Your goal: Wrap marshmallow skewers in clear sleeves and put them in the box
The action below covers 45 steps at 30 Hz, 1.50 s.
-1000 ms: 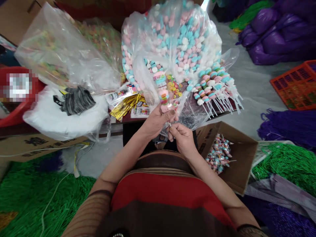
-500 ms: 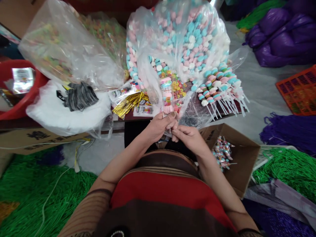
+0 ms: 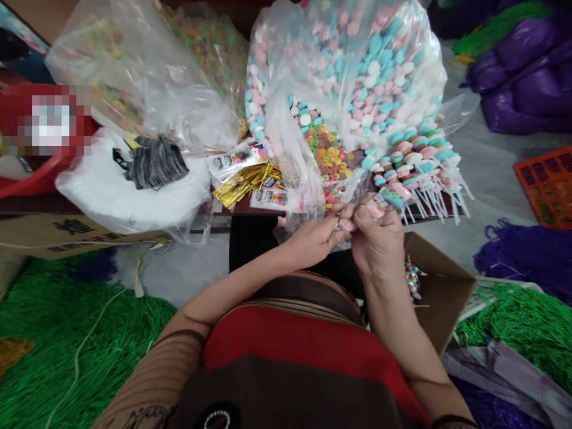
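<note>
A candy skewer in a clear printed wrapper (image 3: 378, 207) lies slanted across my two hands, over the table's front edge. My right hand (image 3: 379, 244) is closed round its middle, thumb on top. At its lower left end, my left hand (image 3: 318, 239) is closed in a pinch; fingers hide whether it grips the stick or the gathered wrapper. Just beyond my right hand lies a pile of unwrapped candy skewers (image 3: 413, 156) with white sticks. Ring-shaped gummies (image 3: 329, 156) fill an open bag behind my hands.
A big clear bag of pink, blue and white candies (image 3: 379, 77) stands behind. Gold twist ties (image 3: 245, 183) and printed wrappers (image 3: 236, 158) lie left of centre. Farther left are a grey striped glove (image 3: 158, 164) and a red basin (image 3: 83, 128). A cardboard box (image 3: 447, 298) holds wrapped skewers below right.
The wrapped skewer has gone from upright to slanted, its top now toward the right. My right hand has moved from its lower end to its middle; both hands are farther right.
</note>
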### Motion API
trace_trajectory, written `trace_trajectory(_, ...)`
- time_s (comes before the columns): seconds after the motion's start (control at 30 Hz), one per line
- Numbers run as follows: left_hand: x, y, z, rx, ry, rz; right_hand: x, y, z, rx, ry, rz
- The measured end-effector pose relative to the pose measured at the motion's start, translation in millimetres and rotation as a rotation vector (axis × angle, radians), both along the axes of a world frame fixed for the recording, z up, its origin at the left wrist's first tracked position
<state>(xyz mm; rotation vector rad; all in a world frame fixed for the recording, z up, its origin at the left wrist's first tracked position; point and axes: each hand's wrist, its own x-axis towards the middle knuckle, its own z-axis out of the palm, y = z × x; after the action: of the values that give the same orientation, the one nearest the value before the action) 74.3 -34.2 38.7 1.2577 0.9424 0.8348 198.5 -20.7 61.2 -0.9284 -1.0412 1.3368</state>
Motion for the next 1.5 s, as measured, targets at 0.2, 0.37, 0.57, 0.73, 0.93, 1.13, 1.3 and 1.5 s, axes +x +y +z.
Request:
trace_trajectory(0.2, -13, 5, -1.6, -0.009, -0.138, 0.0, 6, 8, -2.6, 0.059, -0.178, 0.049)
trace_trajectory(0.37, -23, 1, 3.3, -0.298, -0.519, -0.3, 11, 19, 11.7, -0.058, -0.088, 0.281)
trace_trajectory(0.57, -48, 7, -14.0, 0.361, 0.383, 0.367, -42, 31, -6.5, 0.024, -0.004, 0.029)
trace_trajectory(0.73, -81, 9, -27.2, 0.341, 0.271, 0.602, -75, 57, -25.0, 0.069, -0.131, 0.228)
trace_trajectory(0.93, -112, 18, -10.7, -0.134, -0.46, 0.848, -99, 94, -48.5, 0.439, -1.012, 0.378)
trace_trajectory(1.13, -123, 20, -4.6, -0.298, -0.646, 0.86, -118, 106, -58.9, 0.55, -1.546, 0.384)
trace_trajectory(1.3, -127, 20, -5.5, -0.354, -0.676, 0.846, -120, 117, -66.2, 0.666, -1.543, 0.414)
trace_trajectory(1.5, -129, 18, -5.0, -0.365, -0.672, 0.858, -112, 132, -65.7, 0.646, -1.445, 0.452)
